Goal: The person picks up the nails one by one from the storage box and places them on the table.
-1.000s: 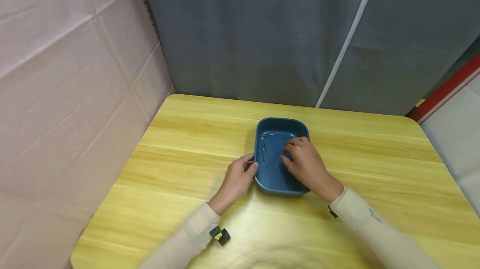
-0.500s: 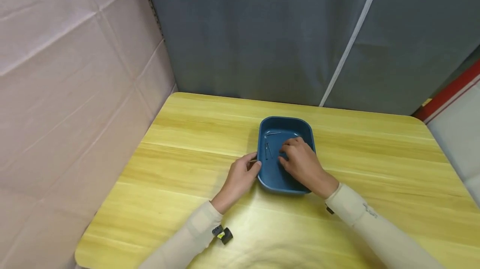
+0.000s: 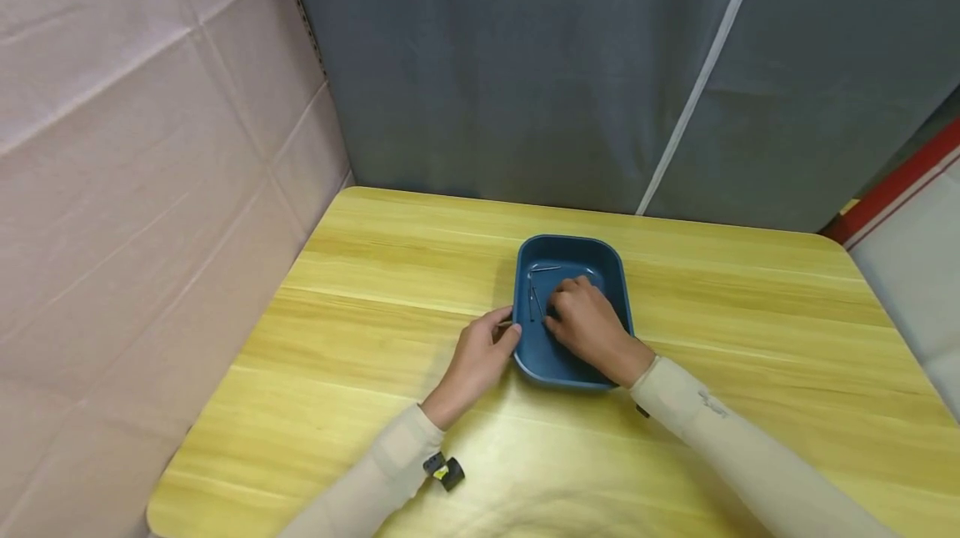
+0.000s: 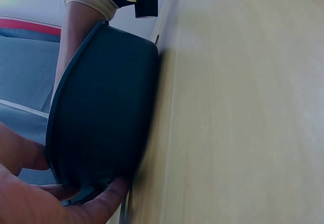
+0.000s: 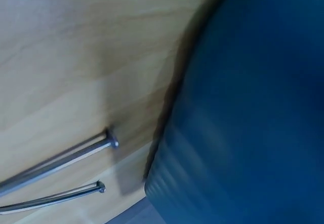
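Note:
A blue plastic box (image 3: 570, 379) sits on the table. Several thin metal nails (image 3: 532, 304) lie inside it, toward its left and far sides. My left hand (image 3: 478, 354) grips the left wall; the left wrist view shows its fingers (image 4: 109, 198) low against the outside. My right hand (image 3: 588, 321) reaches over the right wall, fingers bent down, thumb and fingertips right beside the nails. Whether they pinch one I cannot tell. In the right wrist view, two more nails (image 5: 76, 155) lie on wood next to the box's outer wall.
The wood-grain table (image 3: 375, 271) has rounded corners. A grey curtain (image 3: 487, 87) stands behind it, a pale fabric wall (image 3: 150, 188) at the left. A red-edged white panel (image 3: 915, 221) is at the right. A small camera (image 3: 446, 471) is strapped to the left wrist.
My right hand has moved left inside the box, its fingertips now beside the nails. The left hand keeps its place on the box wall.

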Demonstrator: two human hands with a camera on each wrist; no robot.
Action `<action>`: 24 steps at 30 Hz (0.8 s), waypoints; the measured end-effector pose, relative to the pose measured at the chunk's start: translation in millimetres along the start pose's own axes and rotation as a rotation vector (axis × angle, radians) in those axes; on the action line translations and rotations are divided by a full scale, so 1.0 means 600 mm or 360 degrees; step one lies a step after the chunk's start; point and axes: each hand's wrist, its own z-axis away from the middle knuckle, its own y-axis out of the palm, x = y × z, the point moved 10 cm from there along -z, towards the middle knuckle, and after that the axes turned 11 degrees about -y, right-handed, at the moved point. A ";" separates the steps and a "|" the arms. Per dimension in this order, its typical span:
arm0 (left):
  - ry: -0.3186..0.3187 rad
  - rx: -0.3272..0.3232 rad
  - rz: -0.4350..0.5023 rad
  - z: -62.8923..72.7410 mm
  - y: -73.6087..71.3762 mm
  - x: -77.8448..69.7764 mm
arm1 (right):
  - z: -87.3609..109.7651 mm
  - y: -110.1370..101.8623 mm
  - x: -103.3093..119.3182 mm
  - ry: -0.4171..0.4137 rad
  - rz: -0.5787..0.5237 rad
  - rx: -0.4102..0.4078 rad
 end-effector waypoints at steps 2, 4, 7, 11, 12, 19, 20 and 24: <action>-0.0007 -0.0001 -0.0002 0.000 0.000 0.001 | -0.002 0.002 0.003 -0.0018 0.0002 -0.0012; -0.0010 -0.0001 -0.0002 0.000 0.000 0.002 | -0.004 0.001 0.007 -0.0039 0.0010 -0.0029; -0.0014 -0.0001 -0.0002 0.000 -0.001 0.001 | -0.008 0.002 0.011 -0.0061 0.0036 -0.0042; -0.0011 -0.0007 -0.0005 0.000 -0.001 0.001 | -0.014 0.006 0.011 -0.0036 0.0103 -0.0010; -0.0010 -0.0009 -0.0007 0.000 -0.001 0.001 | -0.015 0.006 0.011 -0.0022 0.0114 0.0003; -0.0009 -0.0023 -0.0019 -0.003 0.000 0.002 | -0.015 0.012 0.005 0.0041 0.0147 0.0051; -0.0011 -0.0024 -0.0018 -0.003 0.000 0.002 | -0.015 0.011 0.005 0.0040 0.0153 0.0049; -0.0009 -0.0025 -0.0023 -0.004 0.001 0.002 | -0.014 0.010 0.004 0.0032 0.0189 0.0035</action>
